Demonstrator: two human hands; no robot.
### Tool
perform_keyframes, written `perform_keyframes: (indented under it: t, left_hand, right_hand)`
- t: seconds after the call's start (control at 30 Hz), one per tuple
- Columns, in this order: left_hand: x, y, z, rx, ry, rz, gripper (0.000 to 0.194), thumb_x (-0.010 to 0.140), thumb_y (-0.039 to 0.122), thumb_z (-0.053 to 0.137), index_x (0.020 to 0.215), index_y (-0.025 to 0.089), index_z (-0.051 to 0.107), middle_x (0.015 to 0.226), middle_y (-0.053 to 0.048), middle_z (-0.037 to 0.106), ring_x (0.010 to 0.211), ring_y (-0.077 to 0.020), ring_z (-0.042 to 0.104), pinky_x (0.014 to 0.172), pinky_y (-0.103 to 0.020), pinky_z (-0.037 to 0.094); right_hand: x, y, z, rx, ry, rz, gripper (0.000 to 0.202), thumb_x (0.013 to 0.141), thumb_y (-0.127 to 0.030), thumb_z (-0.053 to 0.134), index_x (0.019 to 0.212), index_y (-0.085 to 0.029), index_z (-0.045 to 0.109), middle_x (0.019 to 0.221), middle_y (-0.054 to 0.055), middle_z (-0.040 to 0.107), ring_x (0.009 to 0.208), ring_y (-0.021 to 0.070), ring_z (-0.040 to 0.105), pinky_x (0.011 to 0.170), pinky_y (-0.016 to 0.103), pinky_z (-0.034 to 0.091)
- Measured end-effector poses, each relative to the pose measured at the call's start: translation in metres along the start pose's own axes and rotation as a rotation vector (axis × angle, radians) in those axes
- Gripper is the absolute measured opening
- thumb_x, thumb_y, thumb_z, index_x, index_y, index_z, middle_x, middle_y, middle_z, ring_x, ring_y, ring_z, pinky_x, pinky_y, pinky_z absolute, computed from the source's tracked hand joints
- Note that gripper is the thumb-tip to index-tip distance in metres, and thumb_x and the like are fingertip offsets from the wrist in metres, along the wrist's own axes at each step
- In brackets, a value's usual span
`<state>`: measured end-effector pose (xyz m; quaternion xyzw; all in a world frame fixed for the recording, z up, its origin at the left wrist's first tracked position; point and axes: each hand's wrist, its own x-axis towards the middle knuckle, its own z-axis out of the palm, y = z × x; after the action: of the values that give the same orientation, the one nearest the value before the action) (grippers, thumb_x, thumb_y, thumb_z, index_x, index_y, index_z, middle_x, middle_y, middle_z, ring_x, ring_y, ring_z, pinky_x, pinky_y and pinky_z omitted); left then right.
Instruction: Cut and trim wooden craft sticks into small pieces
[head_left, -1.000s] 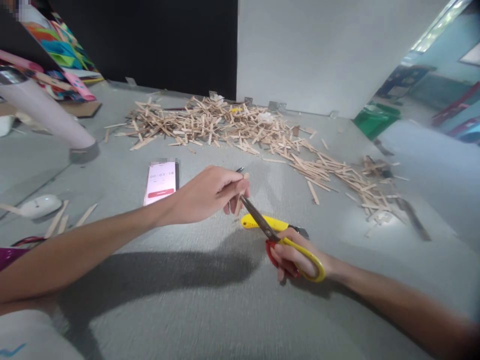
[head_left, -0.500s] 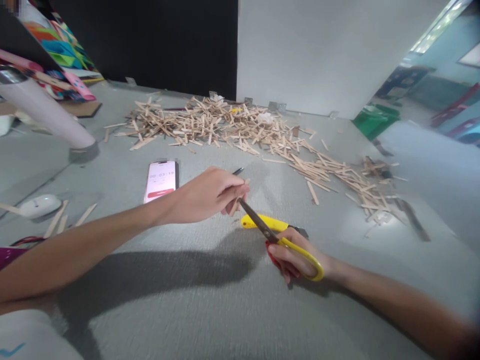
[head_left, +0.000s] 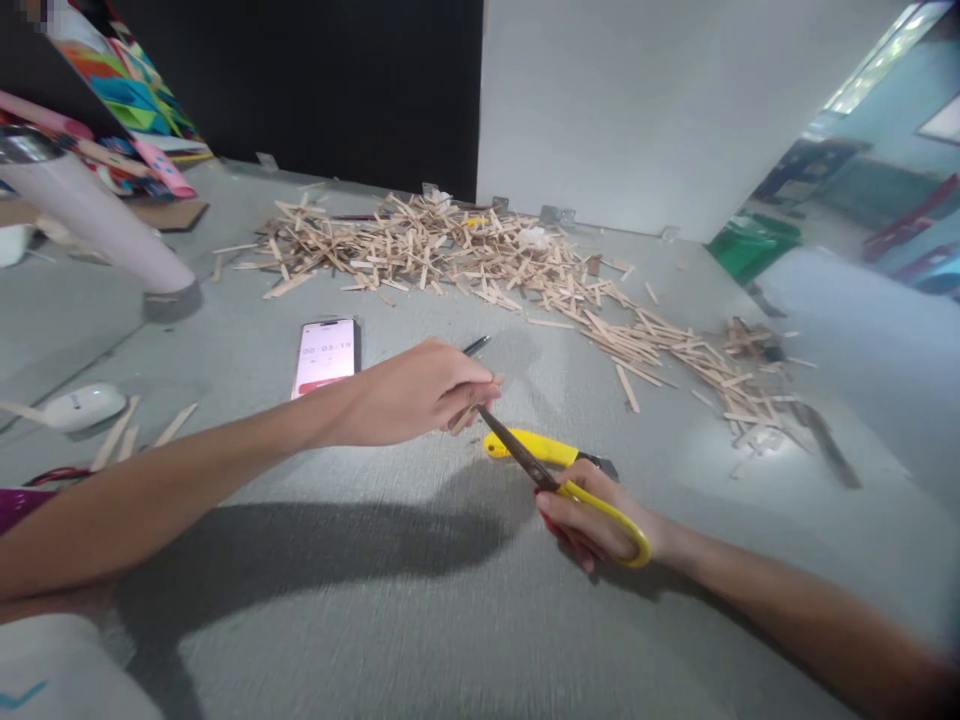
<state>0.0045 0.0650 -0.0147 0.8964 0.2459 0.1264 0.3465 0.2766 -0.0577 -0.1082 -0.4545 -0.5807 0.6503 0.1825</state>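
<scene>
My left hand (head_left: 442,392) is closed in a pinch on a small wooden stick (head_left: 463,420), most of it hidden by the fingers. My right hand (head_left: 592,510) grips a pair of scissors (head_left: 525,455) with yellow and red handles. The scissors' blades look closed, and their tip meets the stick just below my left fingertips. Under the blades, a yellow utility knife (head_left: 536,445) lies on the grey table (head_left: 360,620). Behind my left hand a dark pen (head_left: 477,346) rests on the surface, partly hidden.
A phone (head_left: 326,352) showing a timer lies left of my left hand. Many cut wooden sticks (head_left: 420,245) are heaped along the back and right. A pale tumbler (head_left: 112,220), a white mouse (head_left: 84,407) and loose sticks (head_left: 176,425) are at left; a green bin (head_left: 754,245) stands beyond the table.
The left fingers and the piece of stick have turned slightly, with the stick now showing less above the fingertips. The scissors stay at the stick; the view has shifted a little.
</scene>
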Motion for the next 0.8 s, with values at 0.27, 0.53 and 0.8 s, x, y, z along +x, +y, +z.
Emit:
perform_keyframes:
  t: [0.27,0.53,0.8]
  left_hand:
    - [0.004,-0.004,-0.008,-0.078,-0.144,-0.046,0.050,0.116,0.039,0.052,0.070,0.020,0.059,0.062,0.002,0.071,0.056,-0.0115,0.067,0.063,-0.022,0.048]
    - [0.002,-0.003,-0.015,-0.084,-0.198,-0.100,0.049,0.114,0.047,0.052,0.073,0.021,0.060,0.060,0.002,0.069,0.052,-0.0126,0.065,0.059,-0.023,0.048]
    - [0.002,-0.003,-0.013,-0.043,-0.199,-0.095,0.053,0.115,0.044,0.052,0.067,0.021,0.055,0.061,0.002,0.070,0.053,-0.0122,0.066,0.061,-0.024,0.048]
  right_hand:
    - [0.004,0.001,-0.001,0.057,-0.063,-0.038,0.067,0.094,-0.078,0.071,0.062,-0.022,0.050,0.044,-0.008,0.046,0.040,0.0090,0.051,0.049,0.022,0.059]
    - [0.002,-0.002,-0.005,0.058,-0.108,-0.063,0.063,0.098,-0.072,0.070,0.064,-0.023,0.049,0.048,-0.009,0.044,0.042,0.0077,0.046,0.058,0.026,0.063]
    - [0.001,-0.001,-0.002,0.054,-0.062,-0.023,0.067,0.095,-0.078,0.069,0.063,-0.023,0.050,0.047,-0.008,0.046,0.041,0.0082,0.045,0.054,0.026,0.062]
